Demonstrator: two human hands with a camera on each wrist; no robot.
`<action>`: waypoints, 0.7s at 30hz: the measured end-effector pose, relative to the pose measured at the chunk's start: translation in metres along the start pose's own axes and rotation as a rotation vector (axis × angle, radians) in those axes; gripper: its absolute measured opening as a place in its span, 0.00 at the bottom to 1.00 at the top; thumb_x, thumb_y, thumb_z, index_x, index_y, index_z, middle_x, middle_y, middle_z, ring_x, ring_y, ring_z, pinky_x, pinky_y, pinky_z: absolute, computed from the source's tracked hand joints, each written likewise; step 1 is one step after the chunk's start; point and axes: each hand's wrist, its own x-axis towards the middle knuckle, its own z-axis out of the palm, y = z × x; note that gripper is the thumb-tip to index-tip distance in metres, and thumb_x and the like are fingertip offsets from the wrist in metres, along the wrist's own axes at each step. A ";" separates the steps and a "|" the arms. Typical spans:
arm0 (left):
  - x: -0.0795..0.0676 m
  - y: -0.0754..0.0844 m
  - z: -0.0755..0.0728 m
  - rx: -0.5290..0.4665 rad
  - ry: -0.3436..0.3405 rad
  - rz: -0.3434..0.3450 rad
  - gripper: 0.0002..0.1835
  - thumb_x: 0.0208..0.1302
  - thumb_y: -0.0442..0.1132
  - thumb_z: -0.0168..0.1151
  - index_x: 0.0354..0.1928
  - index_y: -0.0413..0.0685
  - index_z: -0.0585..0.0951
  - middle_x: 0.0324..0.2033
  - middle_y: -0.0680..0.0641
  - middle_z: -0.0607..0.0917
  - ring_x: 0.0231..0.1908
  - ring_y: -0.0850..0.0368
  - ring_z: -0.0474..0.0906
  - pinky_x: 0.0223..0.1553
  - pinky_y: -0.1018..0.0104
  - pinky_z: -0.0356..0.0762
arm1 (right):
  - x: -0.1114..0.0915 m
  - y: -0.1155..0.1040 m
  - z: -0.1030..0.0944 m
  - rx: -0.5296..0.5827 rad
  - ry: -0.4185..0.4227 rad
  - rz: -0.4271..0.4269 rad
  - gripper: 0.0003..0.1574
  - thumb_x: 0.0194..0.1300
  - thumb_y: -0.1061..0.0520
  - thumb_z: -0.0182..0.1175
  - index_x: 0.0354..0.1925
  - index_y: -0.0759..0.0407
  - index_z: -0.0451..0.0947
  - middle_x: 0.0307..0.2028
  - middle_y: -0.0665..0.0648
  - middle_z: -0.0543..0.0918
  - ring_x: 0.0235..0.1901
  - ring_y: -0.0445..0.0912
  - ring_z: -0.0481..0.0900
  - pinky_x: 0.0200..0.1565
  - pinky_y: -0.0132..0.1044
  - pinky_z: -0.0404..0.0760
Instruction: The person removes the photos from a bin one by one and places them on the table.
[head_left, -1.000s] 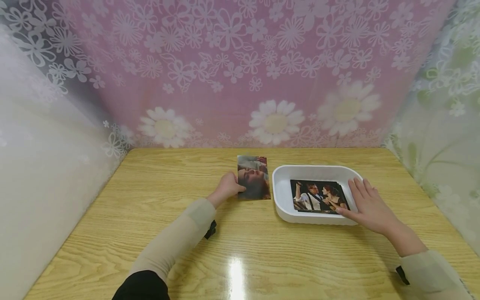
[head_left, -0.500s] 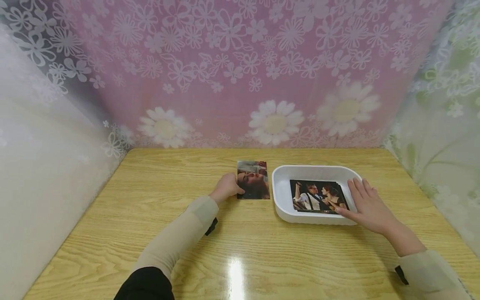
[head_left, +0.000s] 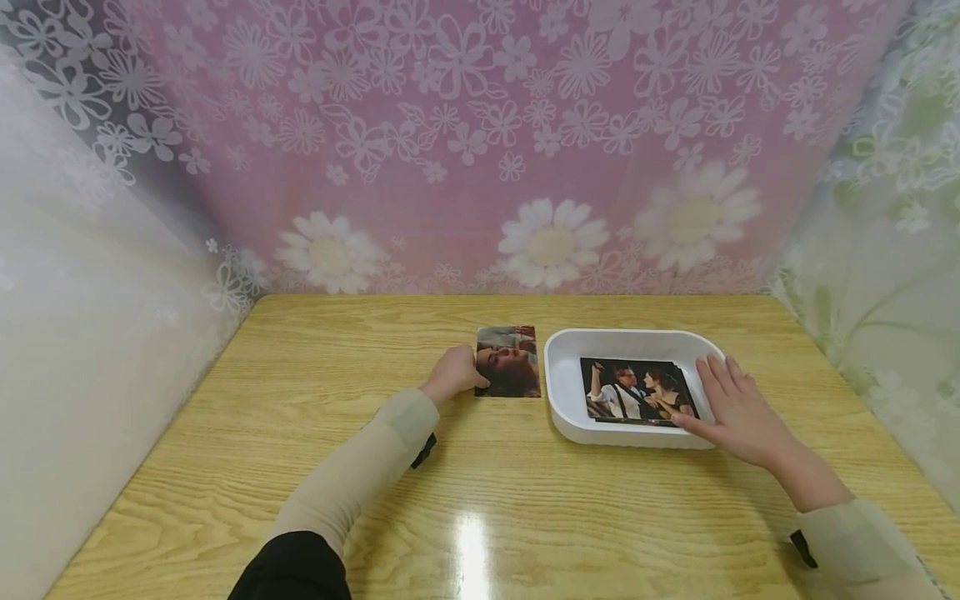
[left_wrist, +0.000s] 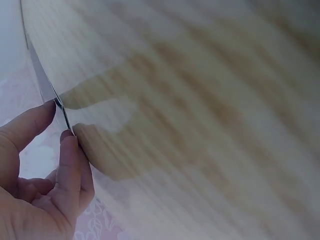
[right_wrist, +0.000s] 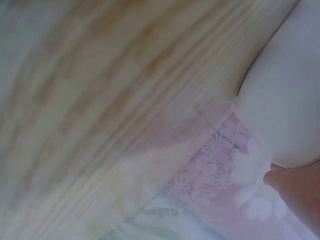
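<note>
In the head view, a glossy photo card [head_left: 508, 362] with a reclining figure lies close over the wooden table, left of the white tray [head_left: 592, 433]. My left hand [head_left: 455, 372] pinches its near left edge. The left wrist view has the photo card [left_wrist: 44, 80] nearly edge-on, with the thumb on one side and the fingertips [left_wrist: 68, 137] at the other. My right hand [head_left: 738, 414] rests on the tray's right rim, fingers extended. Inside the tray lies a small stack of photo cards [head_left: 637, 392], the top one showing two people.
The wood-grain table [head_left: 300, 358] runs back to a pink floral backdrop [head_left: 465, 167]. Pale patterned sheets stand along the left and right sides. Glare [head_left: 472, 550] shines near the table's front.
The far end of the photo card has come down, so it now looks flatter to the table. My left hand has barely shifted; the right hand and tray stay put.
</note>
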 end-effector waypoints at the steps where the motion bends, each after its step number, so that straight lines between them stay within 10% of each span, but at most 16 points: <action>1: 0.000 0.000 0.000 -0.003 -0.001 0.002 0.18 0.46 0.39 0.69 0.17 0.44 0.67 0.17 0.50 0.65 0.18 0.58 0.61 0.19 0.68 0.59 | 0.000 0.000 0.000 -0.001 0.001 -0.001 0.58 0.58 0.37 0.53 0.64 0.75 0.37 0.62 0.77 0.42 0.62 0.61 0.25 0.56 0.61 0.34; 10: -0.003 0.002 -0.008 -0.083 0.005 0.047 0.18 0.50 0.43 0.66 0.37 0.40 0.72 0.26 0.48 0.71 0.24 0.56 0.65 0.25 0.65 0.62 | 0.001 -0.001 -0.001 -0.002 0.000 -0.002 0.58 0.58 0.37 0.53 0.64 0.75 0.37 0.62 0.77 0.42 0.62 0.62 0.26 0.56 0.61 0.34; 21: -0.008 0.034 -0.013 -0.396 0.012 0.351 0.26 0.52 0.42 0.65 0.52 0.38 0.70 0.43 0.40 0.76 0.42 0.51 0.73 0.39 0.66 0.72 | 0.001 0.000 0.001 -0.008 0.010 -0.003 0.58 0.57 0.37 0.53 0.64 0.76 0.38 0.62 0.78 0.44 0.62 0.63 0.28 0.56 0.62 0.37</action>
